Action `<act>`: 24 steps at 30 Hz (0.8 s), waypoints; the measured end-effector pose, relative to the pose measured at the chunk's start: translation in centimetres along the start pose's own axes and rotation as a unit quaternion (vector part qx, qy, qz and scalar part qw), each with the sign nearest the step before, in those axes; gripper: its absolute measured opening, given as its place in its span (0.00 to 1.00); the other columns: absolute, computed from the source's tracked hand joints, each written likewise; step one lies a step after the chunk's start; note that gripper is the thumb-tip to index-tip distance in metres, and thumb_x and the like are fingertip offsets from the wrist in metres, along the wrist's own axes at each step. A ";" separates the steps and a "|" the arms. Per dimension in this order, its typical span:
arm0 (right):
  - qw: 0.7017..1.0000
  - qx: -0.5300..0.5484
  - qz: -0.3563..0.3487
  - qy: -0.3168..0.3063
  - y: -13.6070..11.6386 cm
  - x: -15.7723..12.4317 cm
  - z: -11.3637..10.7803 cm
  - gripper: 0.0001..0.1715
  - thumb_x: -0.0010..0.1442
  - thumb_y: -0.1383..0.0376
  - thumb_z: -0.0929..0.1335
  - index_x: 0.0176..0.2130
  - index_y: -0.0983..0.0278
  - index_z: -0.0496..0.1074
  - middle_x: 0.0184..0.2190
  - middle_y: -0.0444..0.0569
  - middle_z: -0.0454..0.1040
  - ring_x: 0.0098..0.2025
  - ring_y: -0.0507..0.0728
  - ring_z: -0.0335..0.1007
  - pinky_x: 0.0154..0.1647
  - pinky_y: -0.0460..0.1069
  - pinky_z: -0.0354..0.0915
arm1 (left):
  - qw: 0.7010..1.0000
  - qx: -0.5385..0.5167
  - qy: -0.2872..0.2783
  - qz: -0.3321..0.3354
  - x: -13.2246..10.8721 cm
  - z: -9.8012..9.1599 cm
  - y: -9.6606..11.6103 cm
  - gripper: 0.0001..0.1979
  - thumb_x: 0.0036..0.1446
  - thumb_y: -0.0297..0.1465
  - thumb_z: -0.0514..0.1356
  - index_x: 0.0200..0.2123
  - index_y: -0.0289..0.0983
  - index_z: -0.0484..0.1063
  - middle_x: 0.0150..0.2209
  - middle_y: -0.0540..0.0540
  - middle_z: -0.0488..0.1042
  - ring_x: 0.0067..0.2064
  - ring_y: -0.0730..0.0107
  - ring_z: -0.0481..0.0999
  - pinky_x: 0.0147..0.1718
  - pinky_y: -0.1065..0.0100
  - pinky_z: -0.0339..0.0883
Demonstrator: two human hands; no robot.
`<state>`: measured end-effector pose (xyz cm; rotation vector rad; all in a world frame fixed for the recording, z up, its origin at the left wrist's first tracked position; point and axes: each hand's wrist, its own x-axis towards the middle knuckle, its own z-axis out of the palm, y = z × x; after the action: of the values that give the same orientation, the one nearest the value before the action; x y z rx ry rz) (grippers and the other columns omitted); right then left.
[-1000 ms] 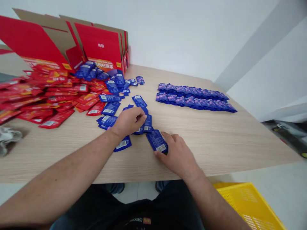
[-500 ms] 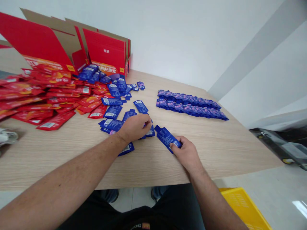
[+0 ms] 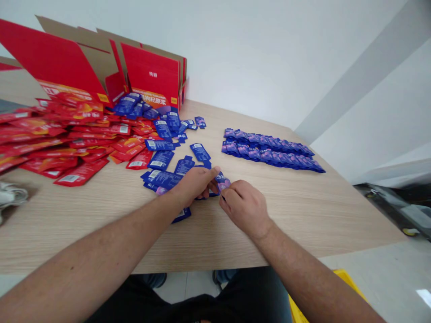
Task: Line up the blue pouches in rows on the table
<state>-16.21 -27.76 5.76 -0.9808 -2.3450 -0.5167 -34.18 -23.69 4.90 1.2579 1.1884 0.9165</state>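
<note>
Both hands meet at the middle of the wooden table (image 3: 303, 202). My right hand (image 3: 244, 207) is closed on a blue sachet (image 3: 222, 181), of which only the top end shows above the fingers. My left hand (image 3: 195, 184) lies right beside it, fingers curled over a small stack of blue sachets (image 3: 161, 177), its fingertips touching the sachet held by the right hand. More loose blue sachets (image 3: 200, 151) lie scattered just beyond the hands. Two tidy overlapping rows of blue sachets (image 3: 269, 146) run across the table's right side.
A big heap of red sachets (image 3: 67, 134) covers the left of the table. Behind it stand open red cardboard boxes (image 3: 151, 76). A yellow crate (image 3: 296, 314) sits on the floor below the table's near edge. A white object (image 3: 10, 195) lies at the far left.
My right hand picked a blue sachet off the table, turned it and brought it left to meet my left hand, which stayed on the stack. The camera tilted slightly.
</note>
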 end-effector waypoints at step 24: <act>0.749 0.510 0.414 -0.085 4.5 2.6 2.9 0.20 0.57 0.48 0.71 0.33 0.59 0.66 0.18 0.36 0.61 0.17 0.48 0.52 0.16 0.44 0.49 | 0.989 -0.092 0.094 0.060 0.7 -0.3 -0.1 0.11 0.62 0.37 0.59 0.30 0.40 0.65 0.26 0.52 0.71 0.25 0.71 0.74 0.20 0.71 0.70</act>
<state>-15.39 -21.86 5.68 -1.2976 -1.5775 1.1257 -34.33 -22.98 4.74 1.1227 1.1530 1.2283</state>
